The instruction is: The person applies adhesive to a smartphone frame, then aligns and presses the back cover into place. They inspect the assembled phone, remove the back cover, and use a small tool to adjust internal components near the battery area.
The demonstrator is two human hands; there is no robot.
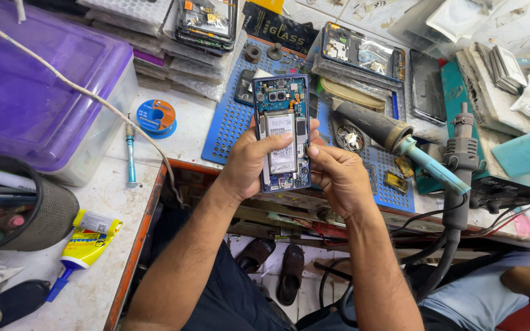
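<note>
An opened blue smartphone [281, 104] with its back cover off shows its battery, circuit board and camera modules. Both hands hold it upright above the bench edge. My left hand [249, 162] grips its left side, the thumb lying across the battery. My right hand [338, 175] clasps the lower right edge, its fingertips pressing near the board beside the battery. A blue perforated work mat [231, 119] lies beneath and behind the phone.
A purple-lidded plastic box [38, 79] stands at left. A solder spool [156, 116] and a thin blue tool [130, 156] lie near it. A glue tube [84, 245] and a mesh pen holder [26, 208] sit at lower left. A hot-air handle [458, 159] stands at right, with phone parts behind.
</note>
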